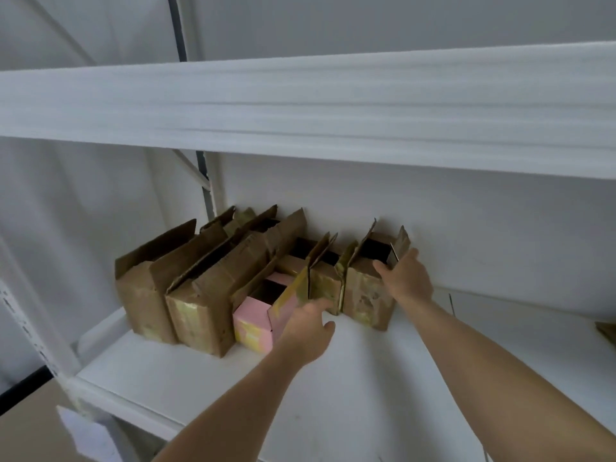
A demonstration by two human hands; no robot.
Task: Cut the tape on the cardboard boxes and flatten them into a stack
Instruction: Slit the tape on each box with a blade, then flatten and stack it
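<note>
Cardboard boxes (206, 288) stand open-topped in a row on my white shelf (366, 378). My right hand (405, 278) grips the rightmost box (370, 288); my left hand (308, 331), fingers relaxed, touches the neighbouring box (321, 278).

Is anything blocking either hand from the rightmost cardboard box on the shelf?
Nothing visible. The right hand already grips the rightmost box at its open top edge. The left hand reaches in beside the pink box, with open shelf before it.
</note>
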